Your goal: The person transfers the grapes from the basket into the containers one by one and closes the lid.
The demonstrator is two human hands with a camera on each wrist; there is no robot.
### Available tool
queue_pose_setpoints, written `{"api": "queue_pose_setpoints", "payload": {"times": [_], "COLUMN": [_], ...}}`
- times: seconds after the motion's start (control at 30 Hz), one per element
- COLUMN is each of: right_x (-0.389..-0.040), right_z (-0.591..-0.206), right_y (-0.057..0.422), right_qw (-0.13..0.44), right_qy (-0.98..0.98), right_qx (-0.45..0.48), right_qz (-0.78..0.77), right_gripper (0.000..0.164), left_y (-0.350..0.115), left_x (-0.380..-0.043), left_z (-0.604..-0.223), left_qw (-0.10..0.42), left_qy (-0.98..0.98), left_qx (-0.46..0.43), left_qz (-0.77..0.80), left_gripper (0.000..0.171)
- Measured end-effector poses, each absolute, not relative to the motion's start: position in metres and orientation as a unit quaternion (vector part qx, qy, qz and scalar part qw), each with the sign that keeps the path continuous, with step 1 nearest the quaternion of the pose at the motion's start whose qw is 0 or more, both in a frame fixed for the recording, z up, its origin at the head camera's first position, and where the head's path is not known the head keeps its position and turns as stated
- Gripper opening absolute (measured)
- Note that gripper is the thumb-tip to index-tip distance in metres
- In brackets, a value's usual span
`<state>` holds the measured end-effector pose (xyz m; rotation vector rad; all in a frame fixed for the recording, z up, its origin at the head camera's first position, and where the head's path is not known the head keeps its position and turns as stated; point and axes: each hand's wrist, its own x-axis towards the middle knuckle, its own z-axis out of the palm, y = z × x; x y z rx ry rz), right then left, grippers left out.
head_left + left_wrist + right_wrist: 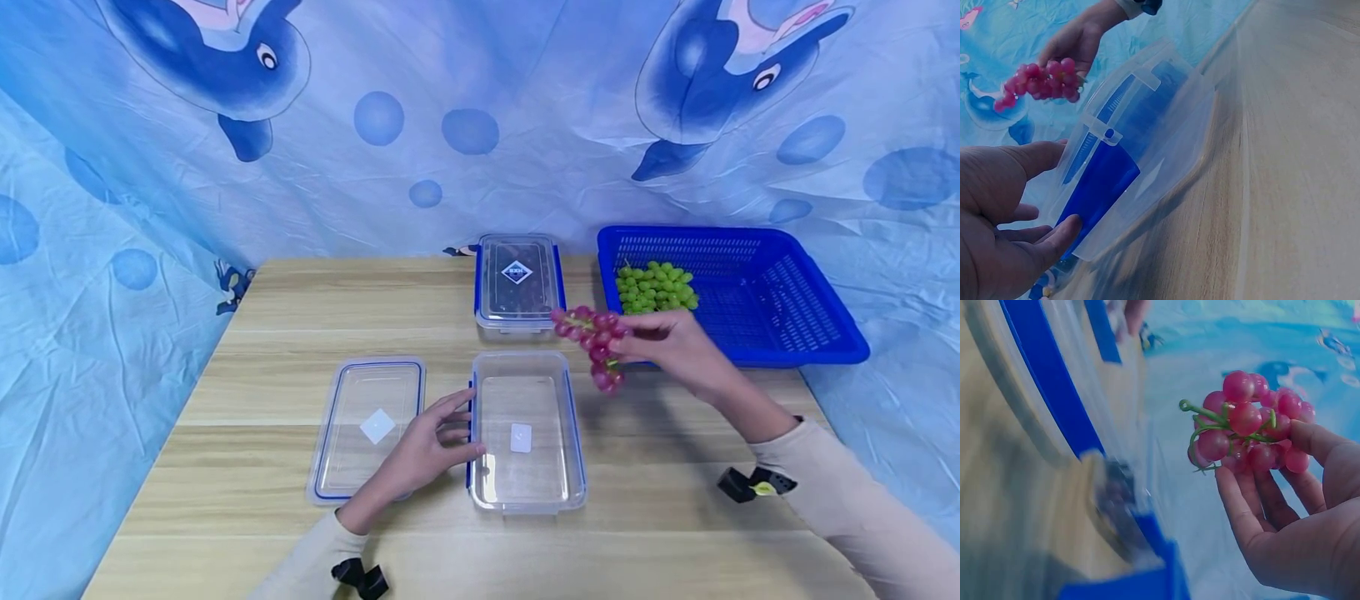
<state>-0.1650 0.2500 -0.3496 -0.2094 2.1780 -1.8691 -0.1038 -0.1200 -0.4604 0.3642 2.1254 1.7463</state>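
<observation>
A bunch of red grapes (597, 337) with a green stem hangs from my right hand (672, 346), which pinches it between thumb and fingers above the table. The right wrist view shows these grapes (1245, 425) from close by. My left hand (432, 446) rests its spread, relaxed fingers at the left side of a lidless clear plastic container (525, 475). In the left wrist view, fingertips sit right at the container's blue side latch (1100, 187). A square white sticker shows on the container's bottom. Its opening lies to the left of and below the grapes.
A clear lid (367, 467) with a blue seal lies left of the container. Behind stands a closed lidded container (517, 300) with blue latches. At the back right, a blue basket (825, 346) holds green grapes (656, 286). A blue dolphin-print cloth (487, 200) hangs behind the table.
</observation>
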Motion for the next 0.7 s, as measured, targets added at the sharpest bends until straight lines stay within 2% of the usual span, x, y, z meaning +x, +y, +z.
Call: {"api": "queue_pose_setpoints", "payload": {"times": [0.17, 0.53, 0.7], "right_x": [-0.17, -0.196, -0.205], "right_z": [-0.368, -0.393, -0.4], "right_y": [0.225, 0.183, 0.17], "right_qw": [0.168, 0.222, 0.214], "right_qy": [0.796, 0.825, 0.849], "right_qx": [-0.082, -0.207, -0.261], "right_qz": [-0.575, -0.476, -0.406], "right_gripper": [0.044, 0.034, 0.03], "left_y": [-0.121, -0.12, -0.121], "left_x": [-0.104, -0.106, -0.105], "left_z": [-0.461, -0.461, -0.461], "left_qw": [0.186, 0.192, 0.191], "left_qy": [0.754, 0.758, 0.762], "left_qx": [0.128, 0.123, 0.12], "left_qz": [0.616, 0.611, 0.607], "left_gripper": [0.087, 0.086, 0.086]}}
